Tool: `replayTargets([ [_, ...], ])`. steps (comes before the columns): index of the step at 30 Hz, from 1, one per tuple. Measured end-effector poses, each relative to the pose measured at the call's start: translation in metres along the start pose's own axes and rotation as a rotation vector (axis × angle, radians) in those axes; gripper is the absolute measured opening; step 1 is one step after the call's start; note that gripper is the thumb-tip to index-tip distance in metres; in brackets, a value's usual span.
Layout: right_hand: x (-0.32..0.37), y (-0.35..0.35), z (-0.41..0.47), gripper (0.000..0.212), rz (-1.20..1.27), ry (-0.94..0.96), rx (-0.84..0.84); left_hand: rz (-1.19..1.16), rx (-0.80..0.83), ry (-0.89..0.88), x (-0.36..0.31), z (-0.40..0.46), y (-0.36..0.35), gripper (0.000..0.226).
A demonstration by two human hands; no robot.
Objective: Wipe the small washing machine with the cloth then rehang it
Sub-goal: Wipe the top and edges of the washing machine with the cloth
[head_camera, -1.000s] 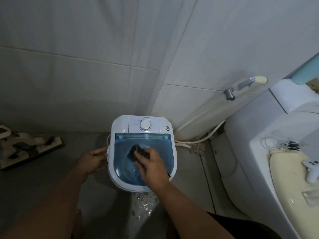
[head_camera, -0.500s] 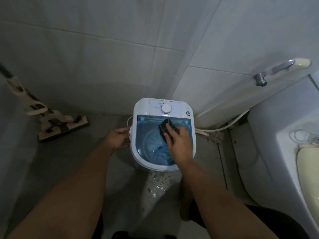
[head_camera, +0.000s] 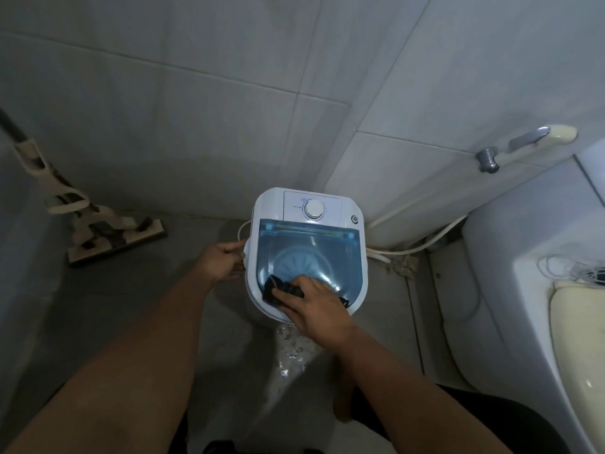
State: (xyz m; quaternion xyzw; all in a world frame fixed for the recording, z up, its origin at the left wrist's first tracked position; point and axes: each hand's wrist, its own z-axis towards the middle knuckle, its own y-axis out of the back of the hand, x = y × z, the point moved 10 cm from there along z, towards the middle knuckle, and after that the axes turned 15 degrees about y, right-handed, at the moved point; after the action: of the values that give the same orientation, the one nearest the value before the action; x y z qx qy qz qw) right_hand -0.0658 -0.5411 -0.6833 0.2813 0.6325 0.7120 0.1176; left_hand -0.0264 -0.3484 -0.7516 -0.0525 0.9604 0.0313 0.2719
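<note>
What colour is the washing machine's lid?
See-through blue lid, on a white body; clearest in the head view.

Dim, bluish light — edges bowed, corners perhaps slightly soft.

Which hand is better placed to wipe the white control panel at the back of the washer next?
Right, probably. The right hand already presses the dark cloth on the blue lid, while the left hand grips the washing machine's side.
</note>
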Motion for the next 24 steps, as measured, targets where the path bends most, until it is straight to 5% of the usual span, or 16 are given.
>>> replayTargets([
  [13, -0.036, 0.032, -0.08, 0.046, 0.007, -0.15, -0.027, 0.016, -0.044, -0.011, -0.002, 0.003, 0.0, 0.038],
  [24, 0.027, -0.004, 0.011, 0.036, 0.118, -0.114, -0.223, -0.014, -0.011, 0.003, 0.001, 0.004, 0.002, 0.035],
])
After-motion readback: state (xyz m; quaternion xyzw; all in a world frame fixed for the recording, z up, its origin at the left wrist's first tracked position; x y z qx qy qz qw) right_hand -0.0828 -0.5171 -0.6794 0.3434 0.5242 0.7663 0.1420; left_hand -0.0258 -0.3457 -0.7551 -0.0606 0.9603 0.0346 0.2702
